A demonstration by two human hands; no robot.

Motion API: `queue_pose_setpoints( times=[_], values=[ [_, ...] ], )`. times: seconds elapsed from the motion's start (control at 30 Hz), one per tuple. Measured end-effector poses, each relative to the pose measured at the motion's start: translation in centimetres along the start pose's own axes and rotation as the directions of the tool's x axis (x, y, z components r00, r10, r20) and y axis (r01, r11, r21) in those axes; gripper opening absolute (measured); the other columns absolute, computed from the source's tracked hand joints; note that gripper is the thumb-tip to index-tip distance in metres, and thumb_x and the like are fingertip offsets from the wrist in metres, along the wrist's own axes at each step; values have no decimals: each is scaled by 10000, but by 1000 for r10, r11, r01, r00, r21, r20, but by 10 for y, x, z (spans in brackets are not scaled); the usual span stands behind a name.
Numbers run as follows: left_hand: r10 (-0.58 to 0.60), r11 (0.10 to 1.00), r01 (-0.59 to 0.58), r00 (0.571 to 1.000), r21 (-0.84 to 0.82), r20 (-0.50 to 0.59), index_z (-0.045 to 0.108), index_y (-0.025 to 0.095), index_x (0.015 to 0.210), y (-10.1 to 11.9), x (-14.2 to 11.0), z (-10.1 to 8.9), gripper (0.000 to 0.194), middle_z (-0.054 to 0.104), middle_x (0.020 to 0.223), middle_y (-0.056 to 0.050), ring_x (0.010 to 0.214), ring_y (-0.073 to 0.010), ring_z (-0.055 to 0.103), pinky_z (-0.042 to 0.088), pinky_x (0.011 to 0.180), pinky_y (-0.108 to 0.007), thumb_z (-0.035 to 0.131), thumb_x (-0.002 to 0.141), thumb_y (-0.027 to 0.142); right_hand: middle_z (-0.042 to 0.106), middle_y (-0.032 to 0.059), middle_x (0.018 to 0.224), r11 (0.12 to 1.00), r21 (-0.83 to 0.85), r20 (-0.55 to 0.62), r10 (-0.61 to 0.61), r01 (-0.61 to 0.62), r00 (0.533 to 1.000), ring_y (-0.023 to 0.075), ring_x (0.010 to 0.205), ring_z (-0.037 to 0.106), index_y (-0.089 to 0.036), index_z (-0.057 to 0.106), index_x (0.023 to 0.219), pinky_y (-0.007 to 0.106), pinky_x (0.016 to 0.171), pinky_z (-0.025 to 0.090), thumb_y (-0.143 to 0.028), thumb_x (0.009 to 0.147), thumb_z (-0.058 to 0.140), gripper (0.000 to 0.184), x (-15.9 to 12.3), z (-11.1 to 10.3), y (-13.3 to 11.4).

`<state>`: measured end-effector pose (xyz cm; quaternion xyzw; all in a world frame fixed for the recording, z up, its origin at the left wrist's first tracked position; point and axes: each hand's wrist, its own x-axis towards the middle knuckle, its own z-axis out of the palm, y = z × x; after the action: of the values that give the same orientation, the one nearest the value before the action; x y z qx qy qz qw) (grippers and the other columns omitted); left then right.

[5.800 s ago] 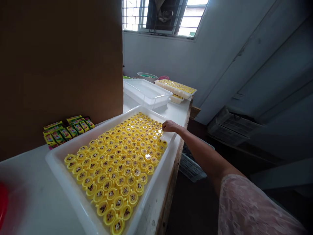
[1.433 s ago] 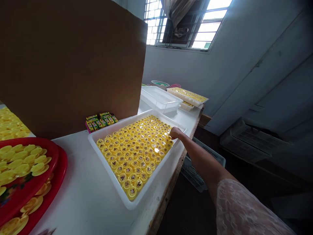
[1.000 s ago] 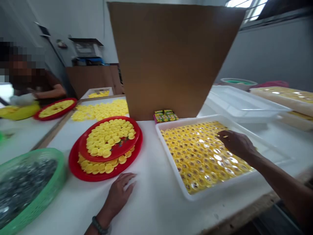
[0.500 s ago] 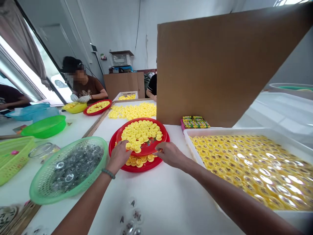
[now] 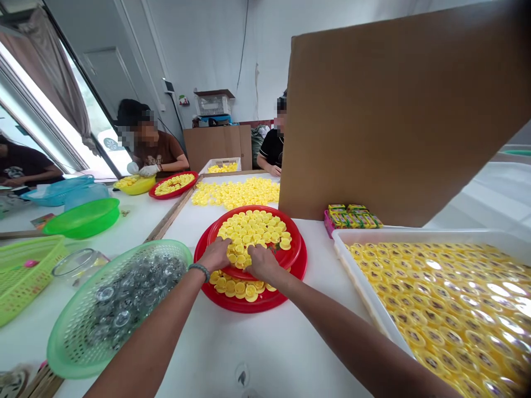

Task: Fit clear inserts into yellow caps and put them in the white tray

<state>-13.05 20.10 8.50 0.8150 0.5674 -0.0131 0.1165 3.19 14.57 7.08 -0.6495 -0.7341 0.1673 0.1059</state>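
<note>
Small yellow plastic cups [image 5: 253, 224] cover most of a round red tray [image 5: 295, 243], with its patterned bottom showing at the right. Beneath it sits a larger red tray [image 5: 302, 271] holding more yellow cups [image 5: 238, 288]. My left hand [image 5: 216, 254], with a beaded bracelet on the wrist, reaches over the upper tray's left front, its fingers closed among the cups. Close beside it, my right hand [image 5: 262, 262] has its fingers pinched down at the cups near the front rim. Whatever either set of fingertips holds is hidden.
A green basket [image 5: 62, 337] of clear plastic shells [image 5: 128, 298] stands at left. To the right lies a white tray [image 5: 365, 293] of filled yellow pieces, with small packets [image 5: 352, 216] behind it. A cardboard sheet [image 5: 365, 121] rises there. Co-workers sit across the table.
Both hands have moved inward from the sides of the upper red tray onto its front cups and are now nearly together. The camera view has shifted, so more of the co-worker behind the cardboard shows.
</note>
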Motion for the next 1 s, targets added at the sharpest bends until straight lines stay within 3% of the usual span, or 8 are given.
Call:
queue_pose_setpoints(
  times=[0.27, 0.5, 0.63, 0.83, 1.0],
  values=[
    [-20, 1000, 21, 999, -16, 45, 441, 180, 1253, 3, 13, 0, 838, 473, 1181, -156, 1025, -336, 553, 453, 812, -368, 770, 494, 317, 563, 113, 1101, 998, 39, -43, -43, 45, 998, 252, 975, 570, -192, 479, 1172, 309, 769, 449, -322, 707, 689, 527, 4, 5, 12],
    [-34, 999, 35, 999, -34, 33, 406, 182, 1253, -2, 11, -5, 889, 459, 1190, -153, 970, -322, 573, 459, 755, -347, 779, 478, 406, 574, 101, 1074, 995, 74, -62, -66, 70, 996, 249, 966, 565, -192, 500, 1163, 307, 754, 451, -330, 702, 692, 519, 6, 8, 14],
    [4, 999, -4, 1000, -51, -4, 426, 194, 1181, -3, 5, -3, 763, 505, 1097, -120, 928, -290, 578, 452, 703, -324, 761, 512, 343, 571, 89, 1043, 993, 95, -48, -72, 76, 996, 236, 931, 568, -194, 538, 1119, 298, 734, 454, -348, 692, 699, 482, 5, 9, 14],
    [68, 995, -69, 998, -71, -19, 521, 201, 929, -2, -1, 2, 360, 568, 832, -33, 774, -226, 589, 413, 607, -291, 678, 607, 239, 557, 73, 1026, 989, 134, -30, -65, 68, 997, 218, 918, 562, -210, 566, 1046, 277, 704, 455, -364, 677, 715, 426, 5, 8, 14],
    [55, 997, -59, 994, -48, -99, 506, 194, 928, -2, -3, 3, 399, 549, 918, -59, 798, -238, 584, 425, 631, -309, 705, 590, 266, 543, 76, 1060, 985, 166, -38, -41, 47, 998, 223, 908, 564, -202, 555, 1021, 287, 702, 458, -363, 655, 723, 434, 3, 8, 13]
  ],
)
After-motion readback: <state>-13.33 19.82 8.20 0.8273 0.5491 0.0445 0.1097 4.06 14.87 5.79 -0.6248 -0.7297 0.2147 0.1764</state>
